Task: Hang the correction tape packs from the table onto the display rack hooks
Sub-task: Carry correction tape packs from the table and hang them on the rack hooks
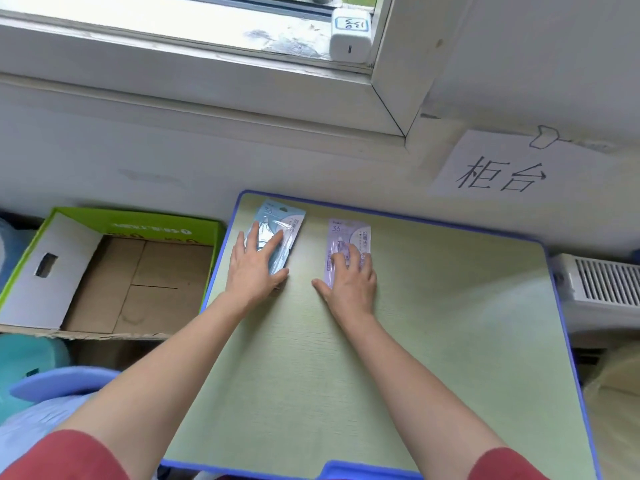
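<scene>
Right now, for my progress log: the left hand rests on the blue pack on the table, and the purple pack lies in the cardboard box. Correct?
One thing is wrong: the head view shows the purple pack on the table too, under the right hand, not in the cardboard box. The left hand does rest on the blue pack.

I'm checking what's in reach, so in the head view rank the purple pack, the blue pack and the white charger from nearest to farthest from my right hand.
1. Purple pack: under the right hand, its fingers resting on it.
2. Blue pack: to the left, under the left hand.
3. White charger: far off, up on the window sill.
</scene>
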The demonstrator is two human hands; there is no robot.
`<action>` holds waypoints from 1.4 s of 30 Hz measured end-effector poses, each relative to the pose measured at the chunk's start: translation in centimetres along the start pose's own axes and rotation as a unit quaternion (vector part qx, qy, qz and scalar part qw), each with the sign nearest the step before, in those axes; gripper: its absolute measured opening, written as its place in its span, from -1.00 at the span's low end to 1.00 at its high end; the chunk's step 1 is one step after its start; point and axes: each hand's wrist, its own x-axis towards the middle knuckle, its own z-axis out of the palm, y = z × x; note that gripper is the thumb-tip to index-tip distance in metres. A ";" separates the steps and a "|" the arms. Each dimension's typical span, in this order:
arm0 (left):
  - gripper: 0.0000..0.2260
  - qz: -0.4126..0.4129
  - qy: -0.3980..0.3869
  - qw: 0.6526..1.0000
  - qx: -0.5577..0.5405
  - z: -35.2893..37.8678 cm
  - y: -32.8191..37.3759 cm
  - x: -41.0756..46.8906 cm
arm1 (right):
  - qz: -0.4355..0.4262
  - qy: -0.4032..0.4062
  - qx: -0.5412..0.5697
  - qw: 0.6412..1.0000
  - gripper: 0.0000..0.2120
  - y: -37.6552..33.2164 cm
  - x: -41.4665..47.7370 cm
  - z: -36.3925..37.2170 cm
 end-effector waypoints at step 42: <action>-0.40 0.192 0.012 0.981 0.015 8.9 7.8 -25.2 | 0.167 0.128 0.066 0.976 -0.29 11.2 -30.7 3.8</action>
